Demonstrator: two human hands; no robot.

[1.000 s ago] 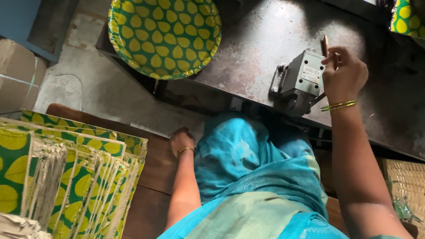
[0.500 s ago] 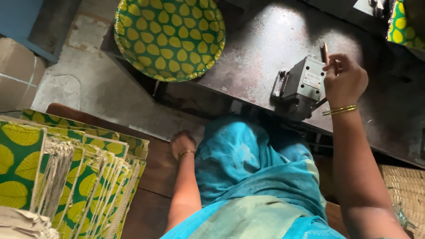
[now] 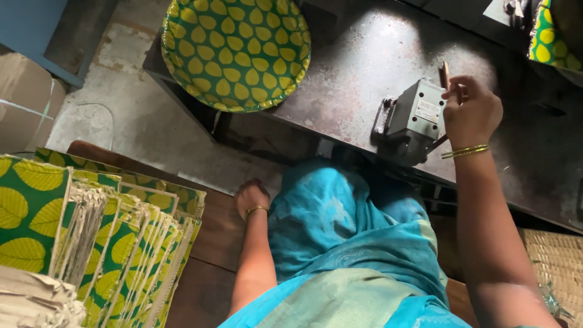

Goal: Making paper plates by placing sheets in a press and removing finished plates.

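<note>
Little has shifted over the last second: only the view has slid slightly, and both hands sit where they were. Nearest, a stack of green leaf-print sheets [image 3: 91, 237] leans at the left. The left hand [image 3: 251, 195] rests loosely curled and empty on the wooden bench [image 3: 215, 237]. Farther on, the right hand [image 3: 470, 112] stays closed around the lever [image 3: 446, 76] of the grey switch box [image 3: 416, 115] on the dark metal press table [image 3: 358, 67]. A formed leaf-print plate [image 3: 237, 51] lies at the table's far left corner, untouched.
</note>
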